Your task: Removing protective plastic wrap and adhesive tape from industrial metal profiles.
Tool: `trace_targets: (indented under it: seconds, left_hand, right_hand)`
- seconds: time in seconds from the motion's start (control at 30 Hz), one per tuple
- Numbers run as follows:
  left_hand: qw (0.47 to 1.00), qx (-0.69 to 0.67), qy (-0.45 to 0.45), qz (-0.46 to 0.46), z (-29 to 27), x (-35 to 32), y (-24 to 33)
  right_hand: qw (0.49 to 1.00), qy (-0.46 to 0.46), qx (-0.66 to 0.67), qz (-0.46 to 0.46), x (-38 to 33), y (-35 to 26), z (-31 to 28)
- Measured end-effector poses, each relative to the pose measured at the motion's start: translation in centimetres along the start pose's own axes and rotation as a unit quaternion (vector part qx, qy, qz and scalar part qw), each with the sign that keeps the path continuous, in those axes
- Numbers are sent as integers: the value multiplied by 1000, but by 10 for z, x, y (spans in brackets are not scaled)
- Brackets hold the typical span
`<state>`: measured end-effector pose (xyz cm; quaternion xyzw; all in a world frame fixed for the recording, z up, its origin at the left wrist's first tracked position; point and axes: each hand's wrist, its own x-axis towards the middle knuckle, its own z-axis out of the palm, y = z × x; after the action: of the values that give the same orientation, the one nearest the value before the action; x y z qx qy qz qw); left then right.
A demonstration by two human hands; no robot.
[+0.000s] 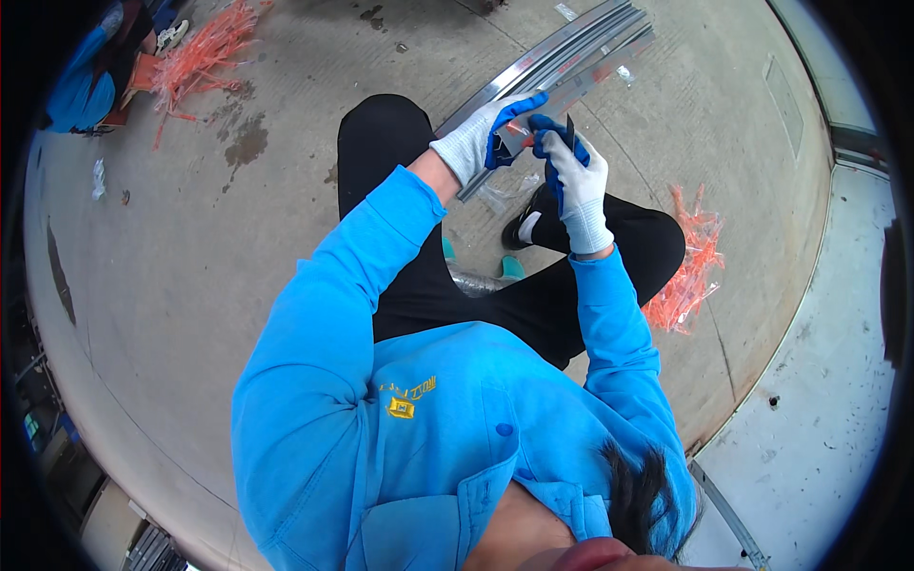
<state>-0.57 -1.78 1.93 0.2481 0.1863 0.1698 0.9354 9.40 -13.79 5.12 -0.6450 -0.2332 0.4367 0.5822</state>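
Note:
My left hand point(479, 136), in a white glove with blue palm and fingers, is closed round the near end of a grey metal profile point(583, 88). A patch of orange-red shows on that end, beside my fingers. Close on its right, my right hand point(581, 181), gloved alike, grips a thin dark blade-like tool point(570, 131) that points up. The tool's handle is hidden in the glove. Under and beyond my hands, a bundle of long shiny metal profiles point(533, 68) lies on the concrete floor, running away to the upper right.
Piles of orange plastic strips lie right of my knee point(687, 271) and at the far left point(205, 57). A person in blue point(86, 90) is beside the far-left pile. Clear plastic scraps point(500, 195) lie near my shoe point(522, 228). A pale panel point(809, 381) borders the floor on the right.

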Motion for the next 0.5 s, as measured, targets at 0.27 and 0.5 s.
trace_targets:
  seconds: [0.27,0.5]
  left_hand:
    - [1000,-22,-17,-4,2,-2,1]
    - [996,55,-75,5,7,-14,11]
  right_hand:
    - [837,-21,-419,-351,3,-15,15]
    - [948,-34,-224,-225,5,-11,8]
